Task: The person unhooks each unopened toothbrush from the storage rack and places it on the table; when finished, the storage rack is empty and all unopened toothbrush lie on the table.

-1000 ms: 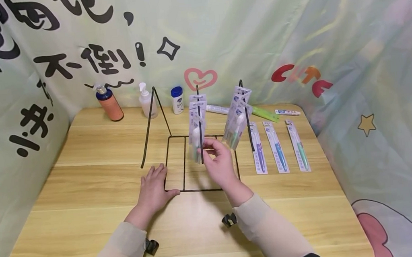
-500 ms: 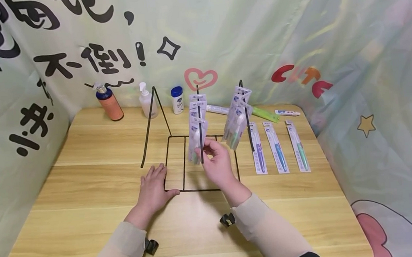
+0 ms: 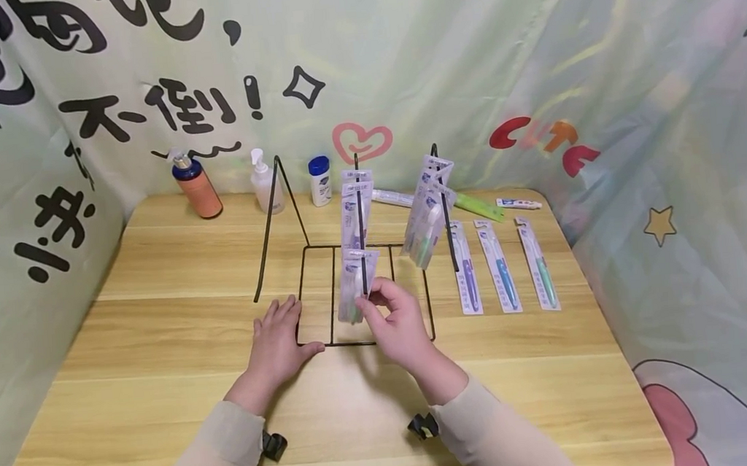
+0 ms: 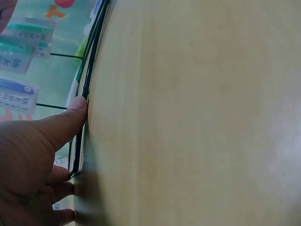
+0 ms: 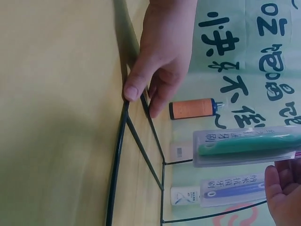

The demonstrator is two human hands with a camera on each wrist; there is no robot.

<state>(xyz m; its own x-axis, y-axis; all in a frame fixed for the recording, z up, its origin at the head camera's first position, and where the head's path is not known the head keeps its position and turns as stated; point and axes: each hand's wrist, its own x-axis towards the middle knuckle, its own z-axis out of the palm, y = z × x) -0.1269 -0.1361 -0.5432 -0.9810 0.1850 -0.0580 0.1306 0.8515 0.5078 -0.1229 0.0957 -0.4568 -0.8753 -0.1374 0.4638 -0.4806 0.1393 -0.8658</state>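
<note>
A black wire display rack [image 3: 309, 251] stands mid-table. My left hand [image 3: 278, 337] lies flat on the table [image 3: 158, 338], thumb against the rack's front left base corner; the left wrist view shows the thumb [image 4: 66, 123] touching the wire [image 4: 92, 66]. My right hand [image 3: 371, 303] pinches a packaged green toothbrush [image 3: 354, 287] hanging near the front end of the middle rod. The right wrist view shows that pack [image 5: 249, 146] above a purple-brush pack [image 5: 235, 188]. More packs hang farther back on the middle rod [image 3: 356, 201] and on the right rod [image 3: 428, 214].
Three toothbrush packs [image 3: 499, 274] lie flat to the right of the rack. An orange bottle [image 3: 197, 185], a pump bottle [image 3: 266, 184], a small blue-capped bottle [image 3: 320, 181] and toothpaste tubes [image 3: 480, 208] line the back edge. Printed curtains enclose the table on three sides.
My right hand has drawn the front toothbrush pack along the middle rod toward me and lower. The left hand has stayed on the rack's base corner.
</note>
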